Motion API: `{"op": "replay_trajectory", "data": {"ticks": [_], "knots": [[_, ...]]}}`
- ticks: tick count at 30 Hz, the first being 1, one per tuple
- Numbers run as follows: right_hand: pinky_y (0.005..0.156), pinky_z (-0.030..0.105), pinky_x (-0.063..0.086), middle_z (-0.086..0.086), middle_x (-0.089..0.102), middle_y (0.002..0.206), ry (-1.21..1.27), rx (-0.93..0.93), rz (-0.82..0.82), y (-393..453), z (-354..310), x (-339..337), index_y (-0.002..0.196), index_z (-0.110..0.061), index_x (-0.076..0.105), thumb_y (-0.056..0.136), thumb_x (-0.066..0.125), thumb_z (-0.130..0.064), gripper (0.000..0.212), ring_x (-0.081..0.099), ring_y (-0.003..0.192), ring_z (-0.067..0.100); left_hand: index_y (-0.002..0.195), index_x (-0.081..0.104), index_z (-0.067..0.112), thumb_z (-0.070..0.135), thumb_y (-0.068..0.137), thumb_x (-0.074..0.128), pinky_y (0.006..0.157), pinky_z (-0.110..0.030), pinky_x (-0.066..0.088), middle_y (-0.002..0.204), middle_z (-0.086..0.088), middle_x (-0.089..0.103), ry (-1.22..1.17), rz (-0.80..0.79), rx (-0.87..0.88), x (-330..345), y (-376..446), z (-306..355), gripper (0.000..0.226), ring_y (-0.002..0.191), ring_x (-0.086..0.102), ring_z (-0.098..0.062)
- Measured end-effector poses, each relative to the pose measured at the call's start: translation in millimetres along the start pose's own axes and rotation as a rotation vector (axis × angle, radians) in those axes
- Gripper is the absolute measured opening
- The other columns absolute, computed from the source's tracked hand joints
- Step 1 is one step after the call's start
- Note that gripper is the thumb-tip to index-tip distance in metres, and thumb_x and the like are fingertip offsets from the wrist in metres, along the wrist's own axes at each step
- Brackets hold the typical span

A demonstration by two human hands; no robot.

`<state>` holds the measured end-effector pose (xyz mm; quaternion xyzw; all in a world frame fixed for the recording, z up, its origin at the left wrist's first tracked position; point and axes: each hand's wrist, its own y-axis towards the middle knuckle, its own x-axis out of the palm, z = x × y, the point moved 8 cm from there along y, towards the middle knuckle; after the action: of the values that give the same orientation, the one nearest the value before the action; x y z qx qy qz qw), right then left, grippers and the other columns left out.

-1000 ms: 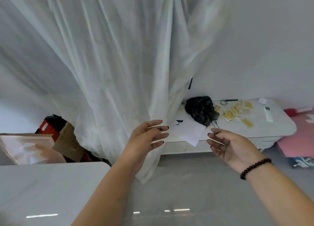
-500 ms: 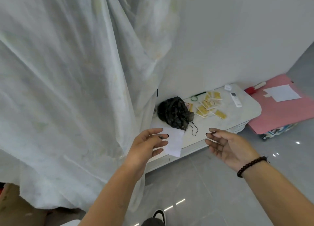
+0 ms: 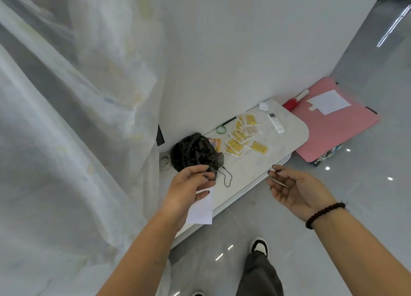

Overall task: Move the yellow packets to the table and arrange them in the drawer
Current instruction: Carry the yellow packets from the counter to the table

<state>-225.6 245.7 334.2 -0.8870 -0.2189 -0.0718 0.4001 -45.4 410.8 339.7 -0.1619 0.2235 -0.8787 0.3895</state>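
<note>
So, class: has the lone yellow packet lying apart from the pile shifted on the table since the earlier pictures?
No. The lone packet lies just right of the pile, as before; only the camera moved.

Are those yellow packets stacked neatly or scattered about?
Scattered. The yellow packets lie loose, some overlapping, at differing angles on the white table.

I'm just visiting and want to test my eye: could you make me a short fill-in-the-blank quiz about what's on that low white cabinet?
1. The packets scattered on the low white cabinet are ____ in colour.
2. The crumpled bag beside the packets is ____.
3. The beaded bracelet is on the person's ____ wrist.
4. The remote control lies between the packets and a ____ board.

Missing words: yellow; black; right; pink
</note>
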Motion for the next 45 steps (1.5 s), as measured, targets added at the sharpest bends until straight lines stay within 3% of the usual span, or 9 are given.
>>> {"op": "replay_trajectory", "data": {"ticks": [6,10,18,28,37,45], "knots": [[0.066,0.029,0.048,0.005,0.069,0.075,-0.034,0.008,0.005,70,-70,-33,0.090,-0.009,0.065,0.091,0.048,-0.004,0.017,0.063,0.073,0.020,0.110,0.064,0.014,0.002,0.095,0.051,0.081,-0.030,0.053,0.096,-0.001,0.075,-0.049,0.036,-0.040,71,70,10,0.023,0.087,0.070,-0.015],[0.067,0.029,0.048,0.007,0.065,0.083,-0.104,0.040,-0.007,118,-117,-52,0.090,-0.009,0.063,0.092,0.046,-0.004,0.018,0.062,0.075,0.020,0.111,0.063,0.013,0.002,0.096,0.048,0.074,-0.026,0.053,0.098,-0.003,0.074,-0.115,0.098,-0.076,117,113,12,0.024,0.086,0.070,-0.015],[0.063,0.028,0.047,0.007,0.064,0.083,-0.198,0.076,-0.036,195,-184,-67,0.089,-0.008,0.063,0.092,0.046,-0.002,0.018,0.061,0.073,0.020,0.112,0.063,0.013,0.002,0.096,0.047,0.074,-0.028,0.052,0.104,-0.006,0.074,-0.173,0.168,-0.117,176,180,17,0.025,0.092,0.070,-0.019],[0.064,0.028,0.048,0.008,0.065,0.085,-0.213,0.195,0.010,294,-205,-58,0.088,-0.007,0.064,0.092,0.046,-0.003,0.018,0.063,0.075,0.021,0.108,0.064,0.014,0.003,0.095,0.049,0.080,-0.031,0.052,0.098,-0.003,0.075,-0.160,0.222,-0.196,186,282,26,0.022,0.092,0.069,-0.019],[0.067,0.029,0.049,0.010,0.065,0.086,-0.223,0.265,0.077,398,-225,-53,0.092,-0.005,0.063,0.093,0.046,-0.003,0.016,0.062,0.076,0.021,0.110,0.062,0.012,0.002,0.094,0.049,0.070,-0.026,0.050,0.096,-0.003,0.072,-0.109,0.231,-0.310,202,395,25,0.022,0.085,0.069,-0.016],[0.068,0.030,0.049,0.011,0.064,0.083,-0.273,0.363,0.094,490,-205,-54,0.089,-0.005,0.061,0.094,0.046,-0.002,0.016,0.061,0.073,0.022,0.111,0.058,0.014,0.002,0.093,0.052,0.068,-0.027,0.050,0.100,-0.004,0.072,-0.158,0.342,-0.408,210,465,-18,0.023,0.088,0.069,-0.019]]}}
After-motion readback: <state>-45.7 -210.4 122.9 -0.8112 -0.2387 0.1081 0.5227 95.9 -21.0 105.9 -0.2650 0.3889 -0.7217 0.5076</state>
